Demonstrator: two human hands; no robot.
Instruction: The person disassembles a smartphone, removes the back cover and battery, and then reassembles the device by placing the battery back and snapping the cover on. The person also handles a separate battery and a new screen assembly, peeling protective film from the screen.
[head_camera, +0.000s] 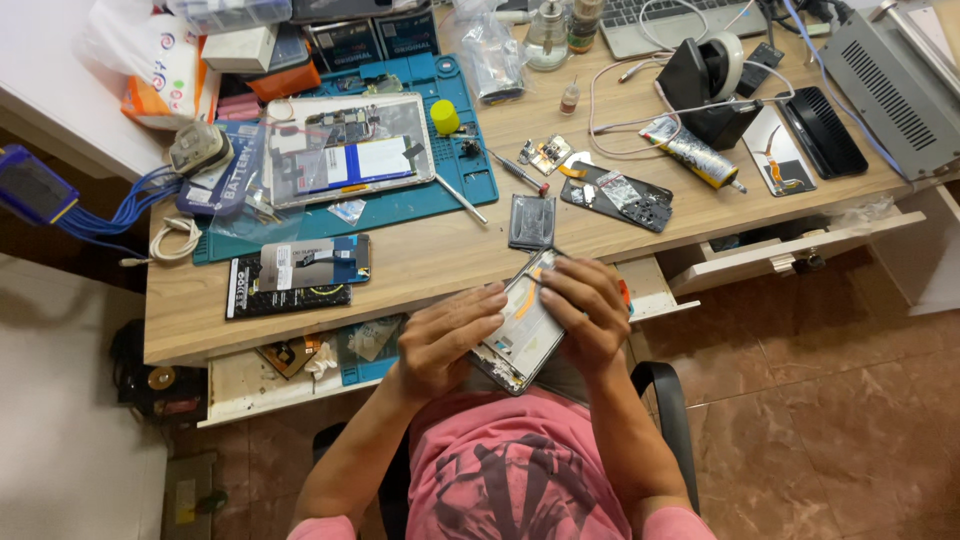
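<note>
Both my hands hold an opened phone body (525, 325) with its back off, just in front of the wooden desk's edge (420, 275), above my lap. My left hand (447, 335) grips its left side, thumb and fingers on the frame. My right hand (585, 310) covers its upper right part, fingertips pressing on the inside. On the desk just beyond lies a dark flat phone part (531, 221). Another dark back cover (618, 195) lies to its right.
A blue work mat (470, 170) holds an opened tablet (345, 150), a yellow cap (444, 116) and a screwdriver (460, 198). Phone boxes (298, 272), a tape dispenser (712, 80), a glue tube (690, 150), cables and open drawers (780, 255) crowd the desk.
</note>
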